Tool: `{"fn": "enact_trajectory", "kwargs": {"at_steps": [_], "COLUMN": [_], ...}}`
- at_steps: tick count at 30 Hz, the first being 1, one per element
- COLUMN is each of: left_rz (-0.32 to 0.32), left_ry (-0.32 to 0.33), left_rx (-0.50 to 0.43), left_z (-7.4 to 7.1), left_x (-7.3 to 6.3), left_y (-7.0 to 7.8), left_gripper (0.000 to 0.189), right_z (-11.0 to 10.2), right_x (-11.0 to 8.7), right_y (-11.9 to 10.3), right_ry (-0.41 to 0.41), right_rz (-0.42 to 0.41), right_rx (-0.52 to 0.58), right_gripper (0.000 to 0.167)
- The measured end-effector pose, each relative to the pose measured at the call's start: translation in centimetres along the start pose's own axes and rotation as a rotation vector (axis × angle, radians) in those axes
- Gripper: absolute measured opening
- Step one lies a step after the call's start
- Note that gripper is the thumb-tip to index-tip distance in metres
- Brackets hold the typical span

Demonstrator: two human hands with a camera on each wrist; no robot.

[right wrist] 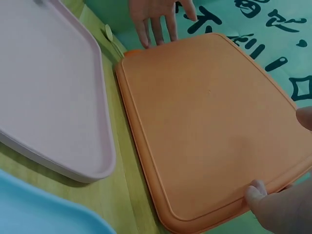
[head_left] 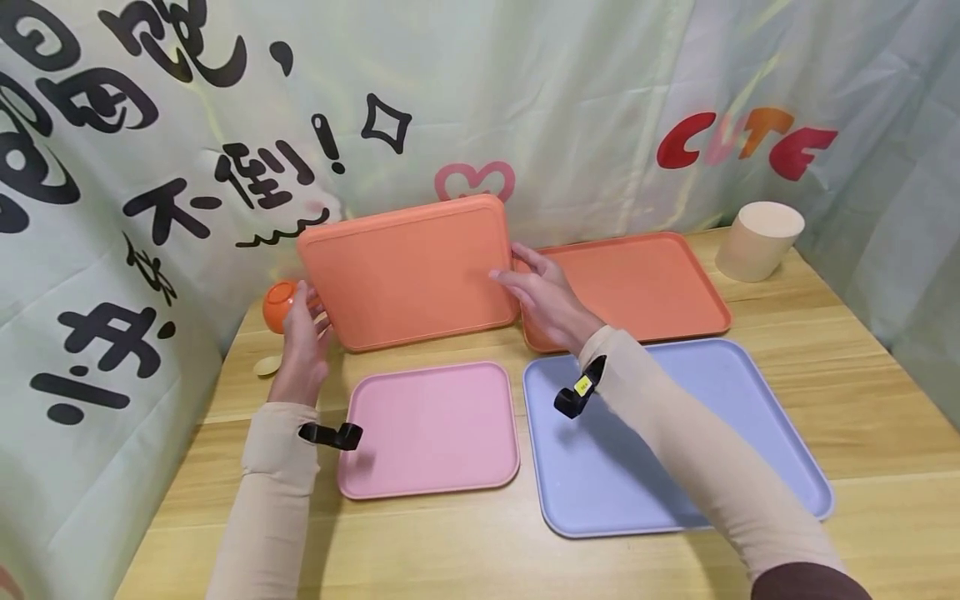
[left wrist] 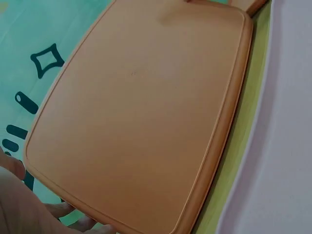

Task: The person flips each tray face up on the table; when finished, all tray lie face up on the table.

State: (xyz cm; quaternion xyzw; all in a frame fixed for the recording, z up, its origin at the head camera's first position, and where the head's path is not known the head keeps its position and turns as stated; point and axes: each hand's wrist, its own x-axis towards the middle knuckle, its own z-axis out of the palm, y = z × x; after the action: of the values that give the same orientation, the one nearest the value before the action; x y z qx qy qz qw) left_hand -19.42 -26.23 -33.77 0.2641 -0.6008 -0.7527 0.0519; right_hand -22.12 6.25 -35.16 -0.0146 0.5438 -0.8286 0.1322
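An orange tray (head_left: 408, 275) stands tilted up at the back left, its flat underside facing me and its lower long edge close over the table. My right hand (head_left: 547, 296) pinches its right short edge, thumb over the underside and fingers behind. At the left short edge is my left hand (head_left: 300, 346), its fairly straight fingers (right wrist: 156, 31) right at the rim and its thumb apart from the tray. Just beyond the left hand lies an orange cup (head_left: 277, 307), its base showing. A pale spoon (head_left: 267, 365) rests on the table nearby.
A pink tray (head_left: 431, 429) lies in front of the tilted tray. To its right is a larger blue tray (head_left: 720, 400), partly under my right forearm. Behind that lies another orange tray (head_left: 637, 283). A cream cylinder (head_left: 759, 242) stands at the back right, near the curtain (head_left: 585, 100).
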Motion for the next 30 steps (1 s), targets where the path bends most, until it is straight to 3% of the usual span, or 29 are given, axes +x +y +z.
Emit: {"fn": "enact_trajectory", "kwargs": {"at_steps": [7,13,19,24,30], "left_rz": [0.012,-0.015,-0.065,-0.052,-0.033], "left_ry": [0.002,-0.064,-0.075,-0.105,-0.151], "left_rx": [-0.061,-0.155,-0.221,-0.169,0.040], "left_z": [-0.3,-0.9,-1.7,-2.3,-2.9], "left_x": [-0.8,-1.0,-0.9,-0.4,0.6], "left_y": [0.0,0.1,-0.2,-0.7,-1.2], "left_gripper": [0.060,0.082,0.070,0.058,0.062], "right_z": [0.0,0.2,0.1,-0.3,-1.1], "right_x": [-1.1,-1.8,-1.7,-1.3,-0.7], "right_y": [-0.3,-0.3,0.4,1.0,1.9], "right_ry": [-0.027,-0.012,0.000,0.010,-0.017], "right_rz": [-0.014,-0.030,-0.020,0.006,0.017], "right_rx": [-0.040,0.016,0.071,0.109,0.105], "right_gripper": [0.082,0.077,0.063,0.056,0.051]}}
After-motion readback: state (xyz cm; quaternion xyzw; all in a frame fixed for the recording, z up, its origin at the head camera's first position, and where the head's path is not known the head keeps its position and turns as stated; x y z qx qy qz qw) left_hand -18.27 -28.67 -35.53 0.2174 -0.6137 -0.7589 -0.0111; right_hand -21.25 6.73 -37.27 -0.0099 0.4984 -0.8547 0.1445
